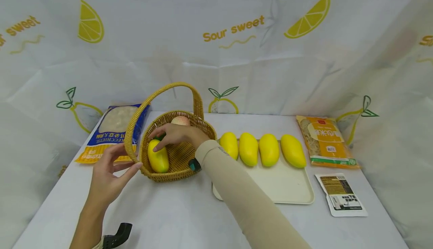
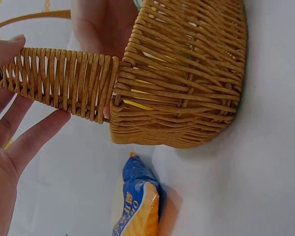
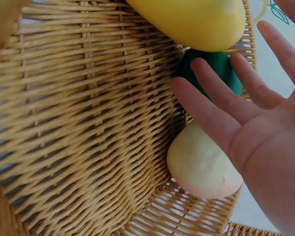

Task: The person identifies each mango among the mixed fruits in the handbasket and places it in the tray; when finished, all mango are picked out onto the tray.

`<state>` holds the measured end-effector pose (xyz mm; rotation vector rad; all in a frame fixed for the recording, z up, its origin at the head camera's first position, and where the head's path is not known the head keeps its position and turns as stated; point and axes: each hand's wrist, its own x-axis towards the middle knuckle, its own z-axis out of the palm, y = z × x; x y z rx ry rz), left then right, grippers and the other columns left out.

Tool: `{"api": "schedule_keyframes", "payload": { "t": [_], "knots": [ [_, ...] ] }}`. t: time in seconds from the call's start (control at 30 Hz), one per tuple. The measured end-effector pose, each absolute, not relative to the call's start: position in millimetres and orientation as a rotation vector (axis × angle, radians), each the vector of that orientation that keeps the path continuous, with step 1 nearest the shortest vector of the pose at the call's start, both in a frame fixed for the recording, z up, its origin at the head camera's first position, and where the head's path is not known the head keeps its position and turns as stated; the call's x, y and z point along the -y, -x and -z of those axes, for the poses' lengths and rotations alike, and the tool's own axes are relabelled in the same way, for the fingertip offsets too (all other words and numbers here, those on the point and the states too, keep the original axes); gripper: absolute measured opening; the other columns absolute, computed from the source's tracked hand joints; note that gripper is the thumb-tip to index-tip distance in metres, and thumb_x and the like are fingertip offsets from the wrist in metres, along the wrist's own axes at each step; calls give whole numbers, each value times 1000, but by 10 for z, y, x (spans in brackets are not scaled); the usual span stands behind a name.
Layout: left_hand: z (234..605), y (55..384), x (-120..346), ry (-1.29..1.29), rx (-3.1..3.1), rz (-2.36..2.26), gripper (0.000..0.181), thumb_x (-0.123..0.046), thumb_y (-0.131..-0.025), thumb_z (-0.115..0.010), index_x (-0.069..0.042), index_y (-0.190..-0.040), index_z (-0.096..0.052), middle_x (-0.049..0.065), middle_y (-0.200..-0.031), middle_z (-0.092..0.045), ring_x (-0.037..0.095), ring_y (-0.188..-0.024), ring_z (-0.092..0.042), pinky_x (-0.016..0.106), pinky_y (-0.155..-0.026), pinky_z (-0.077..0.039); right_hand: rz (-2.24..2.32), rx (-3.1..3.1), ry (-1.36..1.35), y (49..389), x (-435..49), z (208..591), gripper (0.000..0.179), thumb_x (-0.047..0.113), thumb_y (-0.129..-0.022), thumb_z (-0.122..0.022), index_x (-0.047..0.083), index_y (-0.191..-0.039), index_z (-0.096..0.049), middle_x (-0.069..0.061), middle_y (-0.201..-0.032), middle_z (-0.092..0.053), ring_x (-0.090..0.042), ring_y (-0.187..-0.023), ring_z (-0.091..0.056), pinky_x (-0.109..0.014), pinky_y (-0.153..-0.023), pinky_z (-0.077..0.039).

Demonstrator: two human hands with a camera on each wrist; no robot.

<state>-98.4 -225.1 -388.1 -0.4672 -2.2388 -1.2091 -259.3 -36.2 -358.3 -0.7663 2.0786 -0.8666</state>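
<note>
On the left stands a wicker basket [image 1: 180, 174] with a tall handle [image 1: 169, 87]. My left hand [image 1: 109, 174] pinches the lower left end of that handle, thumb on one side and fingers on the other, as the left wrist view shows. Inside the basket lie a yellow mango [image 1: 158, 160], a pale pinkish peach [image 1: 180, 120] and a dark green rounded thing [image 3: 221, 69], partly hidden. Over them reaches my right hand [image 1: 176, 133], fingers spread and fairly straight, fingertips right at the green thing between mango and peach. Nothing is gripped in it.
Right of the basket, a cream tray [image 1: 287, 189] bears several yellow mangoes [image 1: 248, 149]. A blue and orange pasta bag [image 1: 111, 129] lies behind the basket's left side. At the right are an orange food bag [image 1: 326, 142] and a small white pouch [image 1: 341, 194]. A printed curtain [image 1: 236, 72] hangs behind.
</note>
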Motion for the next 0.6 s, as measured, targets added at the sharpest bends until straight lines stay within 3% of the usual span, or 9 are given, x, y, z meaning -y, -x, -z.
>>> {"api": "schedule_keyframes", "payload": {
  "t": [0.37,0.6],
  "knots": [
    [3884,982,2244,433,2265,1203,74,22,-70,-80,5,-137,-53,-31,-123,-56,-9,-108,-61,6,-79,-57,758,-2144,867,2548,508,3650,57,26,-94,-74,24,-148,-55,2,-161,-44,-18,-153,-37,-32,-122,-43],
    [3891,984,2251,438,2258,1206,74,23,-69,-79,6,-136,-53,-31,-123,-56,-10,-108,-61,6,-79,-57,760,-2171,821,2516,533,3667,53,19,-93,-76,25,-143,-60,-2,-157,-47,-12,-131,-50,-19,-96,-53]
  ]
}}
